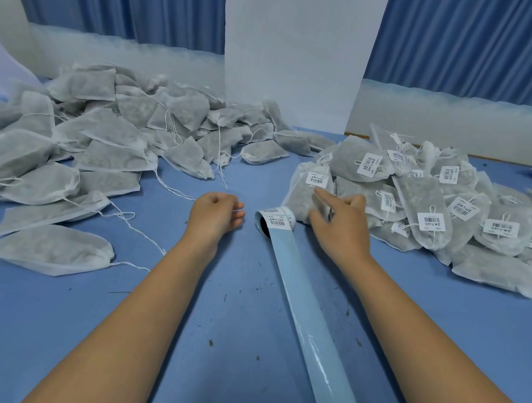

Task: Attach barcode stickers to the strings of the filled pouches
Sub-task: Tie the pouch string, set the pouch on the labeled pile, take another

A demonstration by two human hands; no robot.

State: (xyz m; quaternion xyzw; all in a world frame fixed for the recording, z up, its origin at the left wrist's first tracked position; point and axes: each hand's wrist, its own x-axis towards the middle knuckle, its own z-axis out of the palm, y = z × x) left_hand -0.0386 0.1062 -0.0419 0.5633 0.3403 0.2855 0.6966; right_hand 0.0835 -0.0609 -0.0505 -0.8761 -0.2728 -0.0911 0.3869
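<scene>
Unlabelled filled pouches (79, 138) heaped at left, strings loose; barcode-stickered pouches (436, 204) piled at right; sticker roll (274, 219) centre, backing strip (314, 329) trailing to lower right.

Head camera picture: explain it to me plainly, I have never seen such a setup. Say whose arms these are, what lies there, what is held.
No machine here: a person wears a camera on the head, so this one view looks down at their arms. On the blue table lie unlabelled pouches at left and stickered pouches at right. Between the hands lies the sticker roll, its backing strip trailing toward the viewer. The left hand seems to pinch a string; the right hand rests loosely on a stickered pouch.
</scene>
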